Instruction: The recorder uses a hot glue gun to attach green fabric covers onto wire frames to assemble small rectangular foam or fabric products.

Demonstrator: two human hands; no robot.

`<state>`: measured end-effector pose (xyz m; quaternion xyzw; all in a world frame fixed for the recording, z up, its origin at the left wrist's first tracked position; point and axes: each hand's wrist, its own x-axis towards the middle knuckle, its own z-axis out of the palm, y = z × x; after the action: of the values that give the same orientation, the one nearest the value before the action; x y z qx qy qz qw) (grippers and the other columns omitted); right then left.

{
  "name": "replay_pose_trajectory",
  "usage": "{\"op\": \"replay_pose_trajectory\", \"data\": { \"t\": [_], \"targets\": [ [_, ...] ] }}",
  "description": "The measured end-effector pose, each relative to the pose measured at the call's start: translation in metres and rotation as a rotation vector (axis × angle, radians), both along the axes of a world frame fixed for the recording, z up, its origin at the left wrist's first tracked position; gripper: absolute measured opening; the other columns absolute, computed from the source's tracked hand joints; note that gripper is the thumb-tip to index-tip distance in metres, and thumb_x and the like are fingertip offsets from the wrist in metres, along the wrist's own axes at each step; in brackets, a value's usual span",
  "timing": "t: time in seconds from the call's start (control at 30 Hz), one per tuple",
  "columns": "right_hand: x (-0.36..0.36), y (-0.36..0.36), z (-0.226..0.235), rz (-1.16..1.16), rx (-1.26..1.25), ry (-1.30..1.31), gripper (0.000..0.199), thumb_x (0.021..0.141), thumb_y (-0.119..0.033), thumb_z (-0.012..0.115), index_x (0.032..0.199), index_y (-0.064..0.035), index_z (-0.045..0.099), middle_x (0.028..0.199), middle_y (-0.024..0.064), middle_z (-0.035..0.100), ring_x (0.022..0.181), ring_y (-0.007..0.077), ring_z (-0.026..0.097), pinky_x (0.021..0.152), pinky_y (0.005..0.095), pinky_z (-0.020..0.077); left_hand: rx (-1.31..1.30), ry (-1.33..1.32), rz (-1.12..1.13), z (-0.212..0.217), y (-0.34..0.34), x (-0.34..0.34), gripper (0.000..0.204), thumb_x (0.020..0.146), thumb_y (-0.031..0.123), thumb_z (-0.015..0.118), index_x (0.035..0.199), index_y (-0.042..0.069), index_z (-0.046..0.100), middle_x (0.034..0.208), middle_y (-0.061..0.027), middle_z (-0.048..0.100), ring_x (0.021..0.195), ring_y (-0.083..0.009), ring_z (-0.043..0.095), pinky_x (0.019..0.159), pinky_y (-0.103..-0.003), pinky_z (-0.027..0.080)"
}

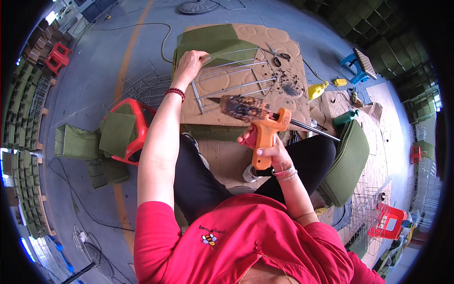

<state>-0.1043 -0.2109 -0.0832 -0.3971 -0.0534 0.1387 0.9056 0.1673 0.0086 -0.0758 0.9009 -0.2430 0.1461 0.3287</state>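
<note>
My left hand [189,65] pinches the edge of a green fabric sheet [231,53] at the far left of the cardboard-topped table. Under and beside that sheet lies a metal wire frame [231,85]. In my right hand [280,158] is an orange hot glue gun [267,137], gripped by its handle above my lap. Its nozzle end is caked with dark residue and points left, over the near edge of the frame. From its back a dark glue stick [309,128] sticks out to the right.
Scissors [279,53] lie at the table's far right, near scattered dark bits [291,87]. A yellow bottle [318,90] and a green bottle [345,117] stand to the right. Green panels [347,163] lean by my right knee. A red stool [137,125] with green pieces is at left.
</note>
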Motion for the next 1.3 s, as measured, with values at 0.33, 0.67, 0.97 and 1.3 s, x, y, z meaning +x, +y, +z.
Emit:
{"op": "replay_pose_trajectory", "data": {
  "t": [0.33,0.67,0.97,1.3],
  "targets": [
    [0.009,0.027,-0.018,0.021,-0.254,-0.065,0.038,0.075,-0.005,0.074,0.108,-0.0027,0.055,0.100,0.0047,0.059,0.099,0.0183,0.058,0.089,0.0328,0.0455,0.003,-0.033,-0.017,-0.005,0.001,0.007,0.017,0.087,0.014,0.062,0.096,0.004,0.071,0.081,-0.0210,0.065,0.072,-0.0347,0.065,0.067,-0.039,0.051],
    [0.016,0.040,-0.024,-0.001,-0.314,-0.048,0.032,0.079,-0.003,0.069,0.108,-0.0047,0.054,0.096,0.0028,0.060,0.095,0.0145,0.057,0.086,0.0307,0.0451,0.023,-0.001,0.018,-0.004,0.000,0.003,0.019,0.085,0.018,0.065,0.099,0.007,0.071,0.086,-0.0165,0.069,0.075,-0.0314,0.067,0.069,-0.036,0.052],
    [0.018,0.042,-0.027,-0.029,-0.263,-0.040,0.031,0.080,-0.002,0.069,0.108,-0.0043,0.054,0.096,0.0027,0.059,0.093,0.0151,0.058,0.086,0.0306,0.0459,0.038,0.007,0.036,-0.003,0.000,0.001,0.020,0.086,0.019,0.065,0.099,0.007,0.071,0.084,-0.0177,0.068,0.073,-0.0316,0.066,0.068,-0.037,0.052],
    [0.019,0.041,-0.028,-0.054,-0.244,-0.021,0.031,0.080,-0.001,0.068,0.108,-0.0042,0.054,0.095,0.0035,0.059,0.090,0.0157,0.059,0.085,0.0317,0.0465,0.022,-0.001,0.047,-0.007,0.000,0.003,0.020,0.085,0.019,0.066,0.100,0.007,0.071,0.084,-0.0191,0.068,0.074,-0.0316,0.067,0.067,-0.036,0.052]
  ]
}}
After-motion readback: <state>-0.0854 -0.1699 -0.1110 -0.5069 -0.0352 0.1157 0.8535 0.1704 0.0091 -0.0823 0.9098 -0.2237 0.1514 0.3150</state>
